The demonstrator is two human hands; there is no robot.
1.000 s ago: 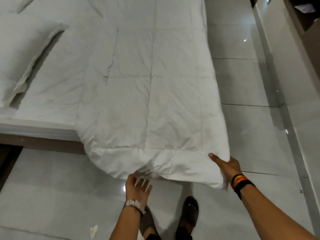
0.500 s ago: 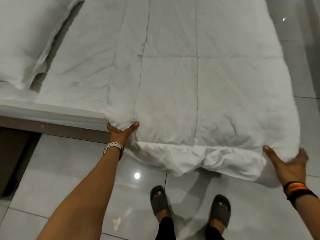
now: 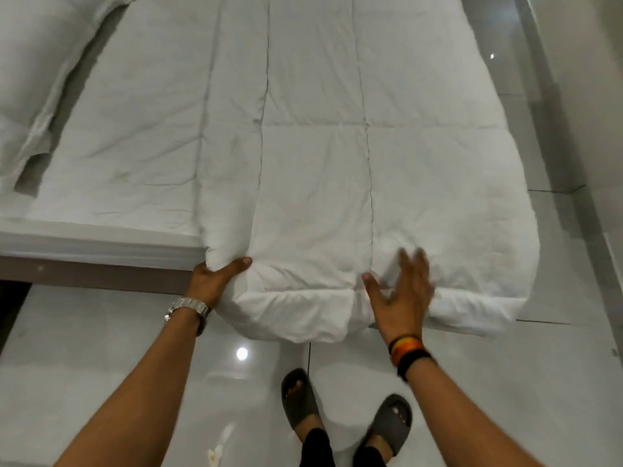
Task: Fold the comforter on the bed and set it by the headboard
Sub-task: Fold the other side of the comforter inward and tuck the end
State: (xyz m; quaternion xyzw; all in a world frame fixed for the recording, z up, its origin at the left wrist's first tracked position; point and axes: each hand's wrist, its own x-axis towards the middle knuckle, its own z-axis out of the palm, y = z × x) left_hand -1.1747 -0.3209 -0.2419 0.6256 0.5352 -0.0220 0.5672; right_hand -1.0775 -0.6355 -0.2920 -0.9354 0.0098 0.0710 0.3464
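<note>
The white quilted comforter (image 3: 337, 156) lies folded lengthwise over the right half of the bed (image 3: 101, 244), and its near end hangs over the foot of the bed above the floor. My left hand (image 3: 215, 278), with a metal watch on the wrist, grips the near left corner of the comforter, thumb on top. My right hand (image 3: 401, 294), with coloured bands on the wrist, is spread flat and blurred over the near edge at the middle seam, holding nothing.
Pillows (image 3: 37, 72) lie at the far left on the sheet. The brown bed frame (image 3: 101, 278) runs along the left. Glossy grey floor tiles (image 3: 101, 358) surround the bed, and a wall (image 3: 580, 96) stands at the right. My two sandalled feet (image 3: 347, 412) stand just below the comforter.
My right hand moved left from the comforter's right corner to the middle seam. The left hand kept its hold on the left corner. The view came closer.
</note>
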